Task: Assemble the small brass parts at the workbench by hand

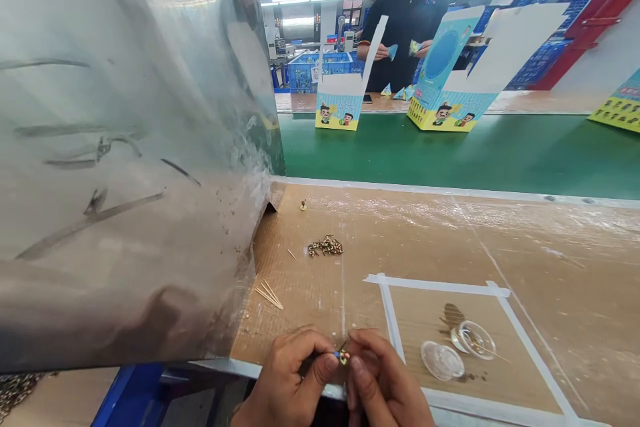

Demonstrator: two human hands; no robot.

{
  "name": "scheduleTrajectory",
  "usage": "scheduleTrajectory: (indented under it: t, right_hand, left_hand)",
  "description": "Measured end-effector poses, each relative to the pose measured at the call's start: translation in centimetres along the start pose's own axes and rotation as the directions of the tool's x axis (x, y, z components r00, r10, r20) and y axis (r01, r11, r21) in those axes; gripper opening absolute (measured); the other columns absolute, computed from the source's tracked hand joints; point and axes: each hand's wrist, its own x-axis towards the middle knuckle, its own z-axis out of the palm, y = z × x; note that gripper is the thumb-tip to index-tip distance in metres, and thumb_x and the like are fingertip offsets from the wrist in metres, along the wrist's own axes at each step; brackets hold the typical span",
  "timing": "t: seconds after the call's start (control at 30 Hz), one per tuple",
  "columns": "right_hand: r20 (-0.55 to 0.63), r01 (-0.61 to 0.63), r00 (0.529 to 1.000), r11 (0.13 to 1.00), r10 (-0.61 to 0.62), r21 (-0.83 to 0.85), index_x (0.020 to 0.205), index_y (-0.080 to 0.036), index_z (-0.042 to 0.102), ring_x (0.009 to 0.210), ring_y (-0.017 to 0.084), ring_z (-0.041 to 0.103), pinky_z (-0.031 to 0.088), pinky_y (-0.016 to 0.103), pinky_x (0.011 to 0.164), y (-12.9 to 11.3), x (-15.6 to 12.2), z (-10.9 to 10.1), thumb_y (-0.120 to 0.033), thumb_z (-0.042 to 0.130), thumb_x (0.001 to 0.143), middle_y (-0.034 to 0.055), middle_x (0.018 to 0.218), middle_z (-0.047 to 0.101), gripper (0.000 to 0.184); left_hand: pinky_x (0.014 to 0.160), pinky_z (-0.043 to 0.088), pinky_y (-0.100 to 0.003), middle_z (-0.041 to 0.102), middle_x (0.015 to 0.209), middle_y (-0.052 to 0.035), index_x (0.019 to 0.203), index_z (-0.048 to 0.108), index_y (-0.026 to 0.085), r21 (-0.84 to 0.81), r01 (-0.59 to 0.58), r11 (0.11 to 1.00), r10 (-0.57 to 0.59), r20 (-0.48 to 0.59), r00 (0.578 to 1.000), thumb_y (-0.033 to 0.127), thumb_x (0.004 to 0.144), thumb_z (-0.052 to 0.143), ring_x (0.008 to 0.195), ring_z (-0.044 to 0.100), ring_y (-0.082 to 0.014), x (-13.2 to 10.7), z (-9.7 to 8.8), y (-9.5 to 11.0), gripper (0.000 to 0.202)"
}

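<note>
The left hand [287, 373] and right hand [380, 377] are meeting at the near edge of the desk [550, 260], both pinching a tiny coloured part [343, 355] between their fingertips. Toothpicks [269, 294], a heap of small parts [325, 246] and two clear lids [457, 347] are lying on the desk nearby.

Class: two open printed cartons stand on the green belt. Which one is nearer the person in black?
The larger carton, at right, directly before the person in black; the smaller carton stands further left.
</note>
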Motion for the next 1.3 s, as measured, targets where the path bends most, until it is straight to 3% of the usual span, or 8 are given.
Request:
scheduleTrajectory:
  t: [0.07,0.17,0.33,0.57,0.77,0.9,1.03,1.3]
  right_hand:
    - [0.089,0.128,0.988,0.992,-0.127,-0.006,0.124,-0.035,0.067,0.050,0.005,0.059,0.049,0.014,0.038,0.4,0.2,-0.4,-0.040,0.062,0.105,0.0023,0.103,0.061,0.021]
    - [0.208,0.213,0.957,0.977,-0.204,-0.024,0.129,-0.039,0.066,0.054,0.005,0.060,0.052,0.014,0.041,0.5,0.5,-0.8,-0.028,0.055,0.108,0.0023,0.107,0.056,0.026]
    - [0.132,0.170,0.978,0.985,-0.164,-0.038,0.120,-0.036,0.067,0.054,0.004,0.060,0.050,0.012,0.041,0.4,0.5,-0.7,-0.031,0.058,0.107,0.0009,0.107,0.055,0.017]
    - [0.254,0.158,0.960,0.978,-0.120,-0.135,0.101,-0.026,0.067,0.050,0.004,0.058,0.047,0.012,0.044,-0.2,0.9,-1.2,-0.032,0.054,0.109,-0.0032,0.086,0.054,0.017]
    - [0.155,0.077,0.986,0.990,-0.058,-0.120,0.096,-0.024,0.068,0.046,0.004,0.056,0.041,0.013,0.042,-0.6,0.6,-0.6,-0.042,0.058,0.106,-0.0029,0.085,0.056,0.023]
    - [0.200,0.185,0.969,0.965,-0.147,-0.187,0.097,-0.024,0.069,0.048,0.006,0.056,0.043,0.016,0.044,-0.7,0.6,-0.9,-0.035,0.055,0.108,-0.0013,0.085,0.058,0.020]
    - [0.290,0.294,0.932,0.920,-0.216,-0.260,0.100,-0.025,0.067,0.052,0.007,0.057,0.046,0.018,0.047,-0.9,0.8,-1.5,-0.026,0.051,0.109,-0.0008,0.086,0.060,0.019]
    - [0.350,0.465,0.870,0.813,-0.348,-0.349,0.097,-0.025,0.065,0.072,0.014,0.065,0.048,0.022,0.060,-2.2,1.4,-1.5,-0.016,0.051,0.106,-0.0014,0.080,0.062,0.019]
  left_hand:
    - [0.067,0.041,-0.024,0.061,0.075,0.0014,0.086,0.062,0.020,-0.015,0.014,1.000,-0.014,0.023,1.000,0.042,0.109,0.052,0.070,0.057,-0.0142,-0.1,0.0,-0.3,0.034]
    - [0.069,0.041,-0.025,0.060,0.077,0.0008,0.087,0.062,0.019,-0.014,0.008,1.000,-0.007,0.056,0.998,0.044,0.110,0.050,0.072,0.057,-0.0147,-0.1,0.0,-0.5,0.036]
    - [0.067,0.039,-0.025,0.056,0.073,0.0014,0.084,0.059,0.019,-0.002,-0.066,0.998,0.066,0.048,0.997,0.049,0.111,0.045,0.069,0.054,-0.0143,0.2,0.1,-0.4,0.043]
    - [0.063,0.037,-0.026,0.054,0.071,0.0017,0.083,0.058,0.020,-0.006,-0.113,0.994,0.113,0.021,0.993,0.050,0.112,0.040,0.066,0.051,-0.0138,0.1,0.1,-0.6,0.046]
    - [0.066,0.039,-0.027,0.057,0.075,0.0002,0.093,0.062,0.019,0.117,-0.136,0.984,0.135,0.022,0.991,0.044,0.111,0.048,0.070,0.054,-0.0156,-0.1,0.1,-0.5,0.033]
    - [0.067,0.038,-0.028,0.059,0.073,-0.0003,0.087,0.062,0.019,0.042,-0.129,0.991,0.126,0.058,0.990,0.035,0.110,0.050,0.069,0.054,-0.0159,-0.2,0.2,-0.7,0.030]
    - [0.066,0.037,-0.030,0.060,0.070,-0.0012,0.081,0.060,0.019,0.019,-0.122,0.992,0.120,0.072,0.990,0.038,0.110,0.050,0.067,0.054,-0.0164,-0.1,0.1,-0.8,0.037]
    - [0.067,0.036,-0.031,0.056,0.069,-0.0008,0.080,0.055,0.019,0.041,-0.164,0.986,0.158,0.118,0.980,0.042,0.112,0.044,0.067,0.051,-0.0170,0.3,0.0,-0.7,0.041]
